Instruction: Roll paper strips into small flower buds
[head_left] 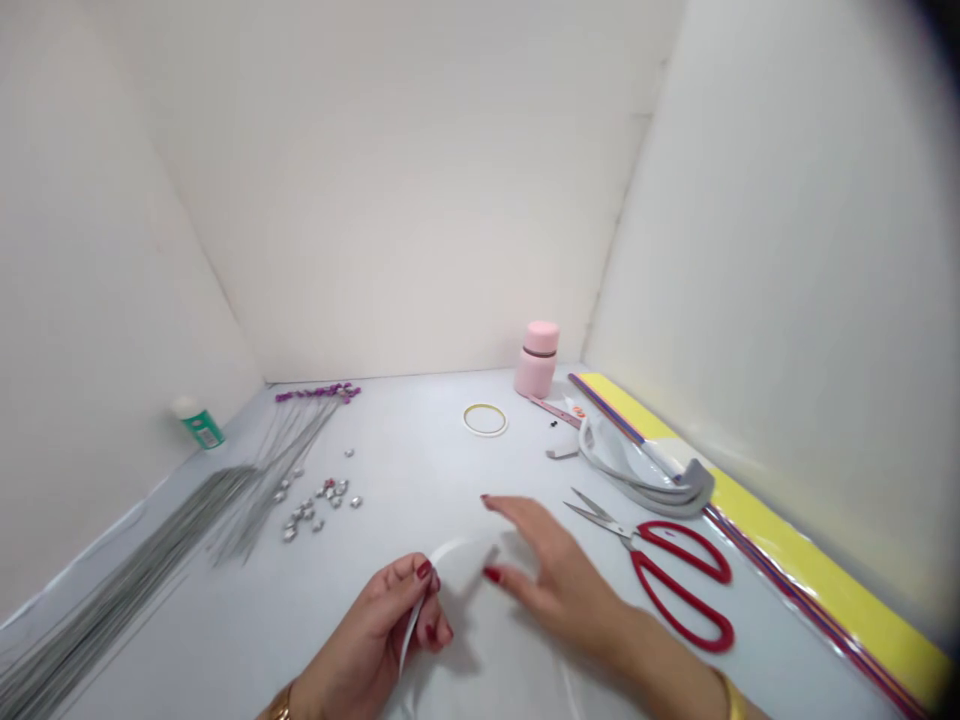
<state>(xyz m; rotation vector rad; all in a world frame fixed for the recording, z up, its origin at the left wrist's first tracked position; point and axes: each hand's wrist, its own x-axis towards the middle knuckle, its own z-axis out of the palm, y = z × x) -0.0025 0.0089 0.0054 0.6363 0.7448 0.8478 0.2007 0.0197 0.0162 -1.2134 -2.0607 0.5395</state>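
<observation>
Translucent white plastic strip (457, 565), curled into a loop, pinched in the left hand (367, 640) above the desk's (420, 450) near edge; right hand (562, 580) open, fingers spread, holding nothing, red-handled scissors (675, 585) just beside.

Head-worn view facing forward and down, close above the left hand (371, 630) and right hand (559, 575)

Three plain off-white walls (390, 180) meeting at corners around a pale grey tabletop (412, 450), softly and evenly lit
</observation>
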